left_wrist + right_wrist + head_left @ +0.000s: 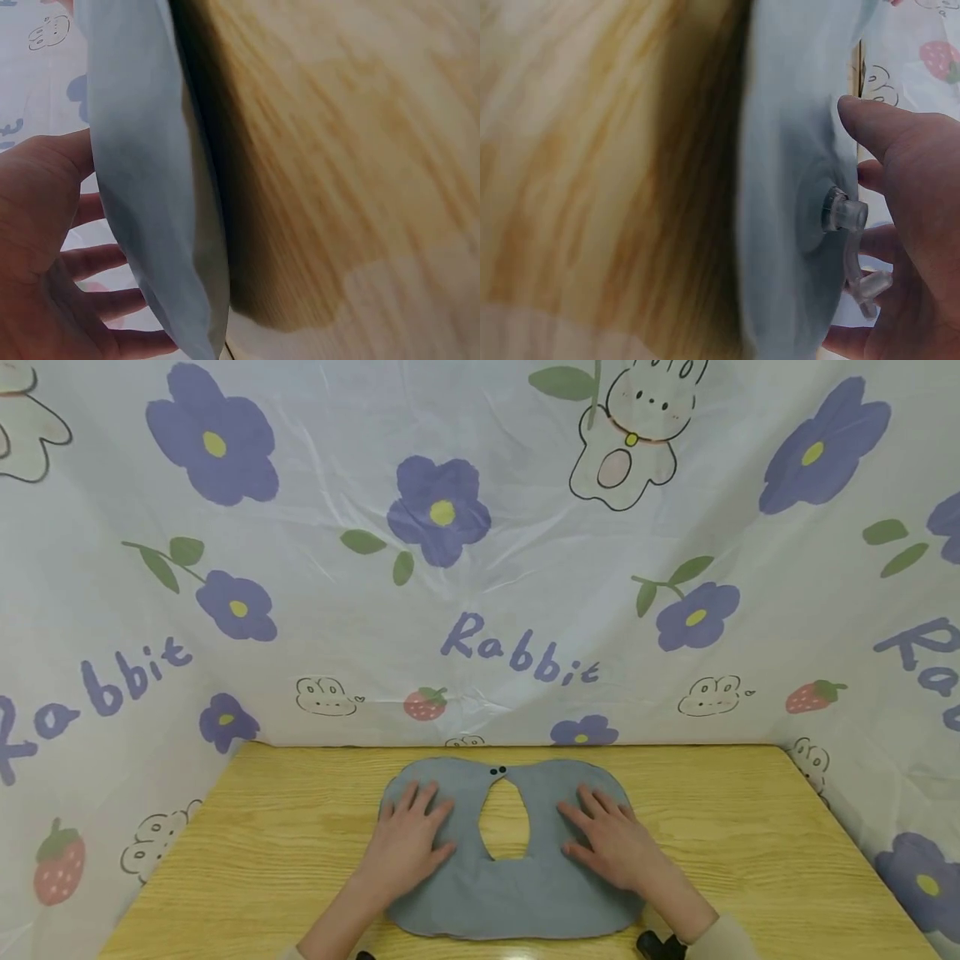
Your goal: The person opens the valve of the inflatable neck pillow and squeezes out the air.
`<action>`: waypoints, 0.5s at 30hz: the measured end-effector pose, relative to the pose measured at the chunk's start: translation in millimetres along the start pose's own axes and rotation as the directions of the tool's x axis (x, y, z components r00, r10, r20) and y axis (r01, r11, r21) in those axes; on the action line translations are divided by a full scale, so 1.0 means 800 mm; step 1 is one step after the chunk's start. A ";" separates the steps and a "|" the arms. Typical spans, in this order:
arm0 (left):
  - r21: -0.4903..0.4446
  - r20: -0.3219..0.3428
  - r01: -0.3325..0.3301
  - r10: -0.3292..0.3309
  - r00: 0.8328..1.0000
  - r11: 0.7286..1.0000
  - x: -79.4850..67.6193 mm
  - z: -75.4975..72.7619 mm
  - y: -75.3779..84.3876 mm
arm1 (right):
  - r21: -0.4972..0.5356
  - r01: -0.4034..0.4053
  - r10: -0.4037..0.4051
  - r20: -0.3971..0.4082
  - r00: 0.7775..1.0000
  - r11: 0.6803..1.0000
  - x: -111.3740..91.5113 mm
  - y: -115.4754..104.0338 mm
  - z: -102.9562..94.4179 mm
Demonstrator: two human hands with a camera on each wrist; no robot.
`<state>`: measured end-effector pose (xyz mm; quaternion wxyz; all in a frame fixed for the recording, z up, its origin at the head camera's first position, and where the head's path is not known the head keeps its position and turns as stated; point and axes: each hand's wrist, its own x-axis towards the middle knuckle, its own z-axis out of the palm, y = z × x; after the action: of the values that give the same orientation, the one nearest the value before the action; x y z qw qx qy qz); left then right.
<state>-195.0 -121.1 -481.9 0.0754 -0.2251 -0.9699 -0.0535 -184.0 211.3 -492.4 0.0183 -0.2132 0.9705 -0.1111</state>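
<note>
A grey-blue inflatable neck pillow (510,902) lies flat on the wooden table, puffed along its edge. Its middle has a tall oval opening, with two small black snaps just above. On the pillow's left half rests my left hand (408,839), fingers spread. My right hand (618,843) lies on the other half in the same way, fingers apart. In the right wrist view, a clear plastic air valve (849,214) sticks out of the fabric close to the right fingers, its cap hanging off. Neither hand grips anything.
The wood-grain table (750,827) extends on both sides of the pillow. A white cloth (525,585) printed with flowers, rabbits and strawberries hangs behind and at both sides. Near my right wrist is a black piece of gear (660,946).
</note>
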 end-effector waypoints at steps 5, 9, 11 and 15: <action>-0.033 0.004 0.006 -0.006 1.000 0.999 0.000 0.002 -0.002 | -0.006 0.000 0.000 0.007 1.000 1.000 -0.001 -0.001 0.004; -0.051 0.001 -0.001 0.001 1.000 0.999 0.001 0.003 -0.003 | -0.009 -0.007 0.007 0.003 1.000 1.000 -0.003 -0.002 0.006; -0.055 0.002 -0.002 0.002 1.000 0.998 0.001 0.004 -0.003 | -0.010 -0.010 0.010 0.003 1.000 1.000 -0.004 -0.002 0.007; -0.072 0.003 -0.002 0.002 1.000 0.997 0.002 0.006 -0.004 | -0.011 -0.021 0.021 0.017 1.000 1.000 -0.006 -0.002 0.008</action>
<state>-198.7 -122.6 -486.8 0.0657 -0.2287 -0.9673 -0.0880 -178.4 210.1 -498.6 0.0264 -0.2038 0.9731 -0.1037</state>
